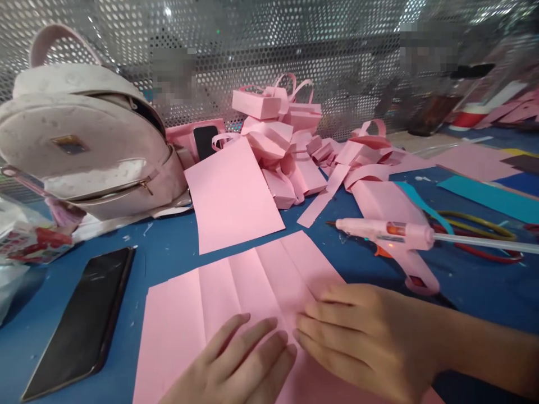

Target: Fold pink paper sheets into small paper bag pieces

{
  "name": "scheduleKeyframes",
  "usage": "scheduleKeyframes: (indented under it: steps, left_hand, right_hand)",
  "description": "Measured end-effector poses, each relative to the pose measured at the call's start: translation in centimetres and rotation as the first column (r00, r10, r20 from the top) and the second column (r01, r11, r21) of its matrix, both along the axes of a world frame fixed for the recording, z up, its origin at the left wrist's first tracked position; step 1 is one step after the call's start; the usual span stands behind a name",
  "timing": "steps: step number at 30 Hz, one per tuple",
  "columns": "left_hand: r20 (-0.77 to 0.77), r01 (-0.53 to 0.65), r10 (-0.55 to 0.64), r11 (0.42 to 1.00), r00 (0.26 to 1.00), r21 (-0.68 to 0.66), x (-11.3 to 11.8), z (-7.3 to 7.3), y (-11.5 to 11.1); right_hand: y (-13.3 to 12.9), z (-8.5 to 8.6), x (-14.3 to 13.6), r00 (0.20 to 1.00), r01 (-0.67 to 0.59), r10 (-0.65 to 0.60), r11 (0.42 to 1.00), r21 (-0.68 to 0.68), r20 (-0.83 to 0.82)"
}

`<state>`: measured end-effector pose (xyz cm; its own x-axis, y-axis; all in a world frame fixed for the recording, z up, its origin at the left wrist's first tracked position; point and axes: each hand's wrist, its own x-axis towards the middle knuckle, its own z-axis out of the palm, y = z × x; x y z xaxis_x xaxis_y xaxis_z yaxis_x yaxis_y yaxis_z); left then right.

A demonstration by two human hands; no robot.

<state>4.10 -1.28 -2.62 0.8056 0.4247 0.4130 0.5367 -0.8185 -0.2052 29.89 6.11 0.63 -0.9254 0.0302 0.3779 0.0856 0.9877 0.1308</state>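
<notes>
A pink sheet of paper (172, 331) with several lengthwise creases lies on the blue table in front of me. My left hand (240, 359) rests on its near middle, fingers stretched out and lying flat. Close beside it, my right hand (357, 336) presses on the right part of the sheet, fingers extended and held together. The two sets of fingertips nearly meet over the creases. Just beyond my right hand lies a pink glue gun (391, 235) with a glue stick in its back end. Another pink sheet (236, 196) sits beyond the creased one.
A pale pink backpack (96, 146) stands at the back left, a black phone (82, 320) before it. Folded pink paper baskets (273, 129) are heaped against a perforated metal screen (219, 33). Blue card (492, 196) and cables (484, 224) lie at the right.
</notes>
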Motion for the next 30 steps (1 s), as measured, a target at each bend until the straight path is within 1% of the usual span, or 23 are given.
scheduleKeyframes:
  steps: [2, 3, 6, 10, 13, 15, 18, 20, 21, 22, 24, 26, 30]
  left_hand:
    - [-0.007, 0.004, -0.004, 1.0, 1.0, -0.009, 0.0, 0.1, 0.0]
    - [-0.012, 0.003, -0.003, 1.0, 1.0, -0.014, 0.0, 0.1, 0.0]
    - [-0.014, 0.001, -0.001, 0.999, 1.0, -0.037, 0.1, 0.1, -0.1]
    - [0.043, -0.001, 0.003, 0.998, 0.999, -0.062, 0.3, -0.3, -0.2]
    - [0.049, 0.004, 0.0, 0.997, 0.999, -0.075, 0.3, -0.4, -0.3]
    - [0.04, 0.005, -0.002, 0.997, 0.999, -0.074, 0.3, -0.3, -0.4]
    - [0.029, 0.004, -0.002, 0.997, 1.0, -0.071, 0.2, -0.2, -0.6]
    - [0.013, 0.003, -0.002, 0.997, 1.0, -0.078, 0.1, -0.2, -0.6]
    - [0.004, 0.004, -0.003, 0.997, 1.0, -0.081, 0.1, -0.2, -0.7]
    - [-0.008, 0.004, -0.005, 0.997, 1.0, -0.083, 0.0, -0.2, -0.7]
    - [-0.028, 0.005, -0.008, 0.996, 1.0, -0.085, 0.0, -0.2, -0.7]
    - [-0.042, 0.004, -0.008, 0.996, 0.999, -0.092, -0.1, -0.1, -0.8]
    - [-0.041, 0.003, -0.007, 0.996, 0.999, -0.09, -0.2, 0.0, -0.8]
  right_hand:
    - [0.4, 0.2, 0.1, 0.993, -0.119, 0.117, 0.992, 0.052, 0.034]
    - [0.5, 0.4, 0.1, 0.987, -0.153, 0.149, 0.986, 0.063, 0.059]
    - [0.9, 0.7, 0.3, 0.982, -0.162, 0.156, 0.985, 0.052, 0.106]
    - [0.8, 0.5, 0.4, 0.984, -0.157, 0.151, 0.985, 0.072, 0.093]
    - [0.6, 0.2, 0.1, 0.989, -0.144, 0.139, 0.986, 0.088, 0.06]
    - [0.6, 0.0, -0.1, 0.992, -0.122, 0.12, 0.99, 0.064, 0.027]
    - [0.8, -0.3, -0.5, 0.993, -0.116, 0.116, 0.993, -0.008, -0.006]
    - [1.1, -0.5, -0.7, 0.995, -0.101, 0.102, 0.992, -0.079, 0.003]
    - [1.3, -0.5, -0.8, 0.997, -0.079, 0.081, 0.987, -0.139, 0.013]
    - [1.4, -0.6, -0.8, 0.998, -0.048, 0.054, 0.975, -0.217, 0.022]
    - [1.6, -0.7, -1.0, 0.999, 0.01, 0.003, 0.919, -0.393, 0.032]
    - [1.6, -0.7, -1.1, 0.998, 0.057, -0.037, 0.84, -0.539, 0.048]
    - [1.5, -0.4, -1.4, 0.982, 0.172, -0.172, 0.67, -0.722, 0.075]
